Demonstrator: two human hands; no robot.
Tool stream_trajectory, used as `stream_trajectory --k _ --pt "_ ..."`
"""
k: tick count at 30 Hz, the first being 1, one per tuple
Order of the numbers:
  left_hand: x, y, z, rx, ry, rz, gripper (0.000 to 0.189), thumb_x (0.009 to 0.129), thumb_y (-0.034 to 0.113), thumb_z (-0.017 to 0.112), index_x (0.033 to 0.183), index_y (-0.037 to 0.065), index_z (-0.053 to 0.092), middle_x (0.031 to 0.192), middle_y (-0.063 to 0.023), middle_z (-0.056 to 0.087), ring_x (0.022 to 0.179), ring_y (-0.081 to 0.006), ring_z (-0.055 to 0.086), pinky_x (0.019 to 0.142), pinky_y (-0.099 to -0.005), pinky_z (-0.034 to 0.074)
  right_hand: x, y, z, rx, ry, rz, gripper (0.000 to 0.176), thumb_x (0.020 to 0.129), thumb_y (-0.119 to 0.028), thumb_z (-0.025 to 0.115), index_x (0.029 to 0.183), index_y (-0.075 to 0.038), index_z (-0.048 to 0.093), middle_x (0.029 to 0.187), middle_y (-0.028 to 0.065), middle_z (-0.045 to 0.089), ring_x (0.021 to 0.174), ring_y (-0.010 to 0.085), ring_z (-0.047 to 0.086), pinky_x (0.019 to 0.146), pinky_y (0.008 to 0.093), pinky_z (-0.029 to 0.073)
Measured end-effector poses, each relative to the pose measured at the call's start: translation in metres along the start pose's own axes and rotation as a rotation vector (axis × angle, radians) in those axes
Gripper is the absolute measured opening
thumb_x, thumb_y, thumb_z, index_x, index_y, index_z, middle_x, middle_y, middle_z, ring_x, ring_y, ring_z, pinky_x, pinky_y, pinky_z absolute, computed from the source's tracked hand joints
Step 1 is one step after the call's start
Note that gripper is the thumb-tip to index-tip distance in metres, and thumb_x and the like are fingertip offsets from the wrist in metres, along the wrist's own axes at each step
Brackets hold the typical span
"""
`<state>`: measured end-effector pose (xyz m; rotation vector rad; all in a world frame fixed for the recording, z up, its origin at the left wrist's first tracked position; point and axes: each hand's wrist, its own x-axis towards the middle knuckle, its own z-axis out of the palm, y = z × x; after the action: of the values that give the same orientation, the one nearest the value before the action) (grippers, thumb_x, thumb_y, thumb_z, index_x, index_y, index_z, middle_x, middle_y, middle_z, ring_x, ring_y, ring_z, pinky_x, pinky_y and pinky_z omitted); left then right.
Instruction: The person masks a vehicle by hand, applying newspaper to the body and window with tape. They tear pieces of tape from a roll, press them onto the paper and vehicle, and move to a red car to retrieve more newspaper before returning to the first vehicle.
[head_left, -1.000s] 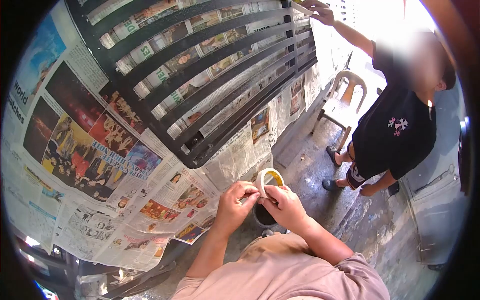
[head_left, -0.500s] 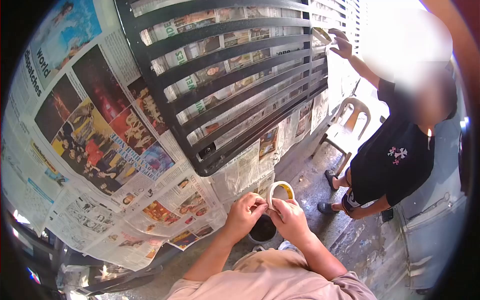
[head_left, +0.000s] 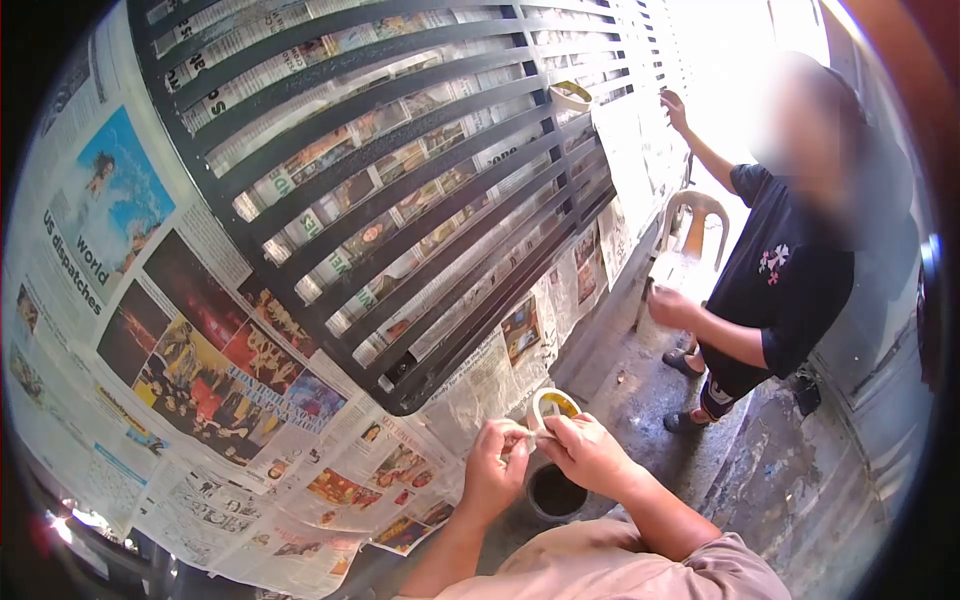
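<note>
My right hand [head_left: 590, 455] holds a roll of white tape [head_left: 553, 404], with its fingers and thumb pinched at the roll's lower edge. Close beside it, my left hand [head_left: 494, 470] is closed, its fingertips pinching at the tape's end near the roll; the exact bit between them is too small to tell. Both hands are in front of my body, above a dark round bucket [head_left: 556, 492]. Just beyond them lies newspaper [head_left: 478, 375] under the corner of a black slatted metal frame [head_left: 405, 395].
Another tape roll [head_left: 570, 97] rests on the frame. At the right stands a person in a dark shirt [head_left: 800, 270], one arm reaching toward the frame's far end. Behind is a plastic chair [head_left: 697, 205]. Newspaper sheets [head_left: 230, 400] cover the left side.
The view has shifted, with the frame lower and further left. The other person has let go of a tape roll, which now rests on the frame, and has raised the lower hand.
</note>
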<state>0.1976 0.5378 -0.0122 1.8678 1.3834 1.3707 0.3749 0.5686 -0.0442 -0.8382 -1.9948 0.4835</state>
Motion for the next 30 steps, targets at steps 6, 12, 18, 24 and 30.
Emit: stream_trajectory --k 6,12,18,24,30 --pt "0.014 0.003 0.013 0.100 0.063 0.310 0.011 0.093 0.004 0.074 0.100 0.000 0.066 0.100 -0.0112 0.065 0.096 -0.0211 0.065 0.078 -0.0355 0.056 0.017 0.000 -0.014 -0.009 0.079 -0.044 0.020 0.090 -0.011 0.065 0.108 -0.002 0.059 0.087 0.0180 0.070 0.087 0.0377 0.071 0.083 0.0474 0.052" --pt "0.082 0.071 -0.018 -0.025 0.370 0.436 0.008 0.103 0.005 0.062 0.107 0.001 0.067 0.111 -0.0123 0.065 0.097 -0.0191 0.064 0.085 -0.0324 0.053 0.063 0.058 -0.056 0.070 0.129 0.276 0.060 0.093 -0.011 0.065 0.148 0.002 0.042 0.077 0.0243 0.068 0.071 0.0448 0.068 0.068 0.0517 0.054" --pt "0.161 0.105 0.016 -0.494 0.239 0.233 0.026 0.107 0.016 0.057 0.126 0.000 0.063 0.123 -0.0097 0.067 0.115 -0.0170 0.064 0.097 -0.0332 0.053 0.152 0.004 -0.119 0.554 0.436 -0.181 0.046 0.089 -0.006 0.080 0.132 -0.006 0.062 0.123 0.0133 0.065 0.095 0.0198 0.062 0.084 0.0327 0.051" --pt "0.196 0.132 0.028 -0.403 0.132 0.223 0.034 0.106 0.010 0.056 0.138 -0.002 0.056 0.140 -0.0135 0.058 0.127 -0.0189 0.056 0.108 -0.0345 0.045 0.215 -0.001 -0.109 0.997 0.580 -0.187 0.014 0.095 -0.006 0.072 0.103 -0.001 0.063 0.123 0.0144 0.063 0.107 0.0197 0.058 0.093 0.0335 0.046" --pt "0.235 0.138 -0.002 0.294 0.427 0.574 0.073 0.100 0.021 0.066 0.160 -0.001 0.029 0.157 -0.0271 0.038 0.144 -0.0381 0.043 0.118 -0.0470 0.036 0.266 0.005 -0.121 0.803 0.765 -0.214 0.011 0.091 -0.005 0.068 0.099 0.001 0.063 0.124 0.0177 0.061 0.106 0.0253 0.058 0.094 0.0373 0.046"
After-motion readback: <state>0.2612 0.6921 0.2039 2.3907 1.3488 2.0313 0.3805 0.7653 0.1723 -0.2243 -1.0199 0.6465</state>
